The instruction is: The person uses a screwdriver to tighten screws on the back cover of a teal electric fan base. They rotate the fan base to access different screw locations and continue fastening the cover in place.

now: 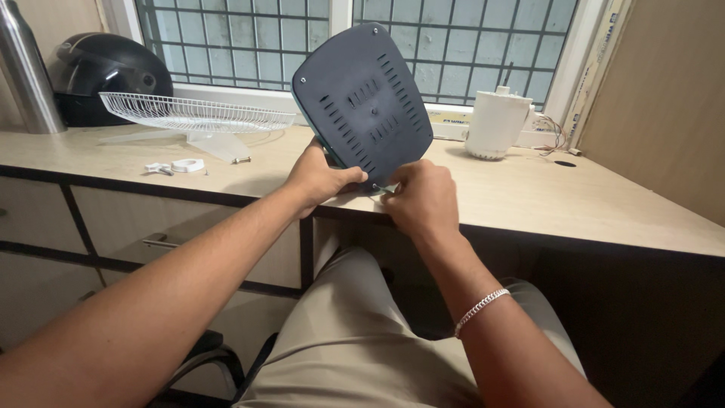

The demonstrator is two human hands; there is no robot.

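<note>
A pale wood-grain desk (529,196) runs under a barred window (453,45), and we're looking down over our own lap at it. Between our hands stands the dark blue-grey base plate (362,98), a flat plastic panel with rounded corners, held upright on its lower edge at the front of the desk and tilted a little. Its face is matte, cut with rows of short slanted vent slots along the sides and two small clusters of slits near the middle, with screw holes at the corners.

Our left hand (321,177) is wrapped round the lower left edge, thumb lying across the face, fingers hidden behind. Our right hand (423,200) is curled in tight at the bottom edge, fingertips pinched at the lower corner; whether they hold something small there, we can't tell. A silver chain bracelet (481,310) sits on that wrist.

Away to the left of the grip lies a white wire fan guard (189,113), domed and fine-meshed, with a glossy black helmet (106,72) and a brushed steel bottle (26,68) beyond it. Small white plastic parts (177,166) lie near the guard. To the right, behind the plate, stands a white motor housing (495,125) trailing thin wires.
</note>
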